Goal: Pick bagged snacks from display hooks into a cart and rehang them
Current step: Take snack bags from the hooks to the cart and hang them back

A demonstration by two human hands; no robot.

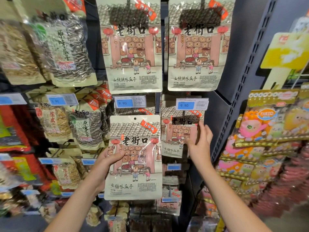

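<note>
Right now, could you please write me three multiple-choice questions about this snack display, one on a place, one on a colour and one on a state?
1. Where is the beige printed seed bag with the red banner that the left hand grips?
A. In front of the hooks, below the blue price tag reading 9.90
B. Lying in a cart
C. Hanging on the top row

2. What colour are the round lanterns printed on that bag?
A. Green
B. Red
C. Yellow

3. What is the right hand doing?
A. Hanging idle at the person's side
B. Holding a price tag
C. Touching the right edge of the hanging beige seed bag in the right column with straight fingers

Answers: 1 A, the bag's punched hole is free and it sits under the tag. 2 B, both lanterns are red. 3 C, the fingers lie along that bag's edge.
</note>
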